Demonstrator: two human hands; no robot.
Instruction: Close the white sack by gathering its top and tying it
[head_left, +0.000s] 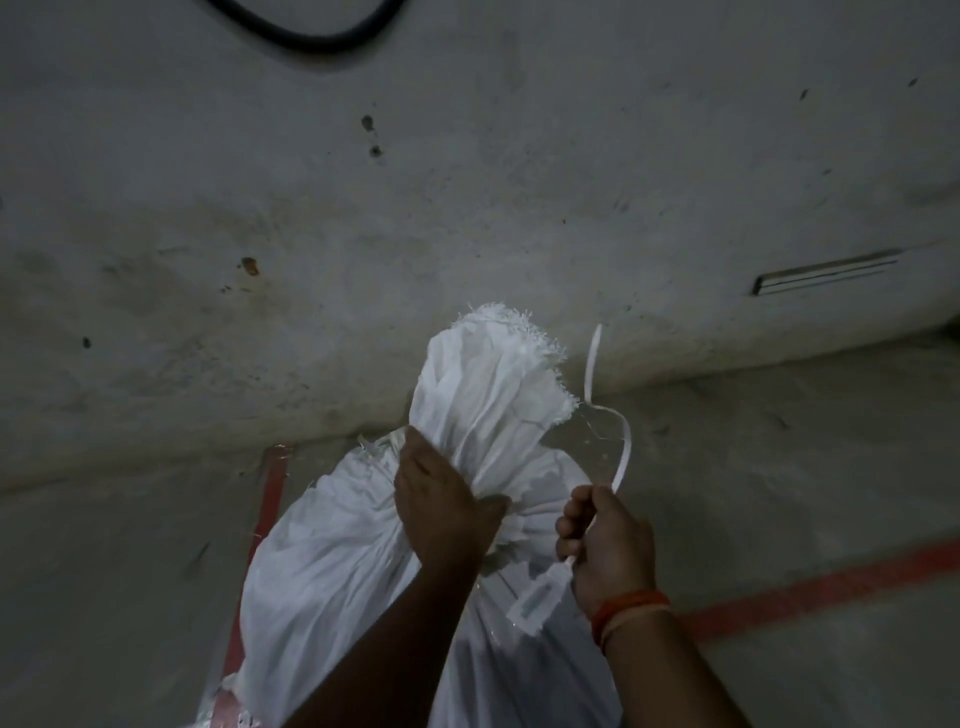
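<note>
White woven plastic sack (332, 561) stands on the floor. Left hand (441, 514) grips its gathered neck; right hand (608, 545), at 3 o'clock, pinches thin white plastic tie strip (621, 452), running toward 12, not yet wrapped.

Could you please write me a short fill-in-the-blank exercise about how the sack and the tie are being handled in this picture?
1. The left hand grips the gathered ____ of the white sack.
2. The right hand holds a thin white ____.
3. The right wrist wears a band coloured ____.
4. A red line is painted on the ____.

Missing words: neck; strip; orange; floor
</note>
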